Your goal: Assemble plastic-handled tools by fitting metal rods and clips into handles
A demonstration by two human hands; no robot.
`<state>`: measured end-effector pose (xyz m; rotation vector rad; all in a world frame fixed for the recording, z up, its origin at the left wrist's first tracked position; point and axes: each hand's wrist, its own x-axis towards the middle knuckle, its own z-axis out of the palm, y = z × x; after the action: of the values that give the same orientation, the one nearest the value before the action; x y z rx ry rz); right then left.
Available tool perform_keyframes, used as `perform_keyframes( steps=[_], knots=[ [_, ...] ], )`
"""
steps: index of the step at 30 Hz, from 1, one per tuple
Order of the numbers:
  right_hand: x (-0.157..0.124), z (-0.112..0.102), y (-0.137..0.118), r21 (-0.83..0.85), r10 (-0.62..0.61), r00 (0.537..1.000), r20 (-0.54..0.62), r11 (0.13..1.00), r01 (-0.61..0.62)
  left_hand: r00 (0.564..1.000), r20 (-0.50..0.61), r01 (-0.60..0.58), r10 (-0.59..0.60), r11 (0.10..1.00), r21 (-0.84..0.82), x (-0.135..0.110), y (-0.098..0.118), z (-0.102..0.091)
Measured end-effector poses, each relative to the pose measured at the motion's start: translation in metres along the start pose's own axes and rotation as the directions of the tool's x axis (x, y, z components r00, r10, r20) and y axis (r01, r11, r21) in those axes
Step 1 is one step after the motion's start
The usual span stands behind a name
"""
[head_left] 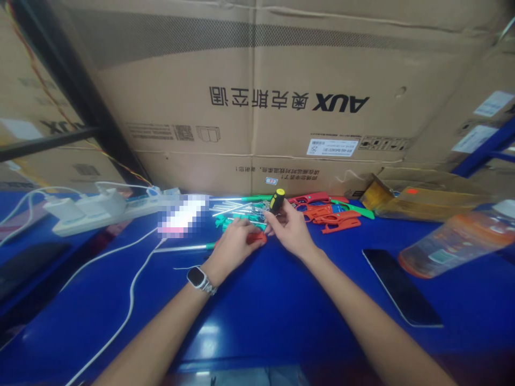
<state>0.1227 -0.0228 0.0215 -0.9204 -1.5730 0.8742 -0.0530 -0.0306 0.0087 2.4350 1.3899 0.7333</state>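
My right hand (pixel 292 226) is closed around a screwdriver (pixel 277 200), its black handle with a yellow end pointing up. The lower part of the screwdriver is hidden by my fingers. My left hand (pixel 235 244), wearing a watch at the wrist, has its fingers curled over an orange-red plastic piece (pixel 257 237) on the table, mostly covered by the hand. Just behind both hands lie several thin metal rods (pixel 231 208) and green plastic pieces (pixel 222 219). To the right of my right hand is a pile of orange-red plastic handles (pixel 336 220).
A large cardboard box (pixel 281 64) stands across the back of the blue table (pixel 257 321). On the left are a power strip (pixel 112 212) and white cables (pixel 131 295). A phone (pixel 400 287), a plastic bottle (pixel 458 241) and an open carton (pixel 434 201) are at right.
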Motion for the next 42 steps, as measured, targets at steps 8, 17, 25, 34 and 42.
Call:
perform_keyframes(
  steps=[8, 17, 25, 34, 42],
  knots=[
    [0.013, -0.002, -0.003, -0.137, -0.002, 1.000, 0.027, 0.991, 0.006, 1.000, -0.019, -0.018, 0.017, 0.999, -0.031, -0.001, -0.004, 0.005],
    [0.018, 0.005, -0.011, -0.302, -0.067, 0.996, -0.052, 0.952, 0.048, 0.991, -0.114, 0.038, -0.064, 0.974, -0.225, 0.010, -0.004, -0.009],
    [0.015, 0.007, -0.007, -0.284, -0.078, 0.988, -0.133, 0.958, 0.038, 0.992, -0.086, 0.031, -0.094, 0.831, -0.555, 0.033, 0.004, 0.001],
    [0.013, -0.004, -0.008, -0.068, -0.010, 1.000, 0.017, 0.998, 0.011, 0.988, -0.099, 0.039, -0.116, 0.821, -0.569, 0.026, 0.007, 0.006],
    [0.014, -0.011, -0.010, 0.131, 0.042, 0.982, 0.184, 0.989, -0.067, 0.998, -0.061, -0.059, 0.033, 0.874, -0.483, 0.018, 0.004, 0.002]
  ],
)
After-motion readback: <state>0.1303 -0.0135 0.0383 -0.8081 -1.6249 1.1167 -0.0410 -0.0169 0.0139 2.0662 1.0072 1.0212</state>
